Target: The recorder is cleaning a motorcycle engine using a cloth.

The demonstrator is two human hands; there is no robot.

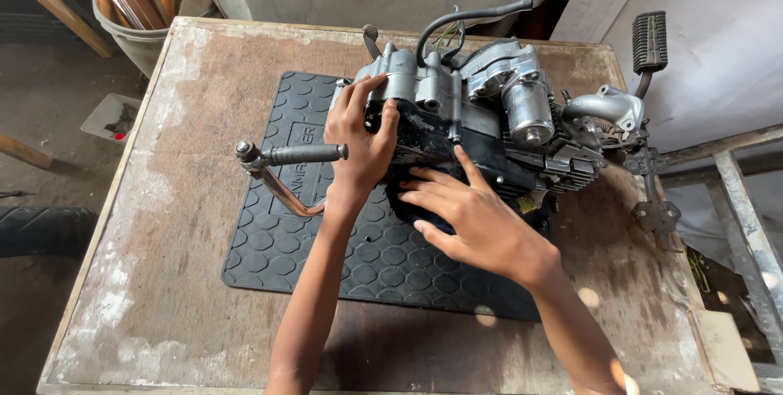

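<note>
Head view. A grimy grey and black metal motorcycle engine (481, 118) stands on a black rubber mat with a hexagon pattern (326, 232), which lies on a worn brown wooden table (179, 199). The engine looks whole from here: covers on, no loose bolts or tools visible on the mat, so the work appears to be at the stage of gripping or steadying the block, with nothing visibly taken off yet.

Left hand (363, 138): fingers curled and clamped on the engine's near left end, thumb on the dark lower casing, fingertips over the grey top edge. The chrome kick-start lever with a black rubber grip (285, 163) juts out just left of this hand, not held.

Right hand (473, 220): fingers (436, 179) spread apart and laid flat against the black side casing, pressing rather than gripping. The engine's bulk lies beyond and right of those fingertips; a black ribbed foot peg (649, 40) sits well apart at the far right.
</note>
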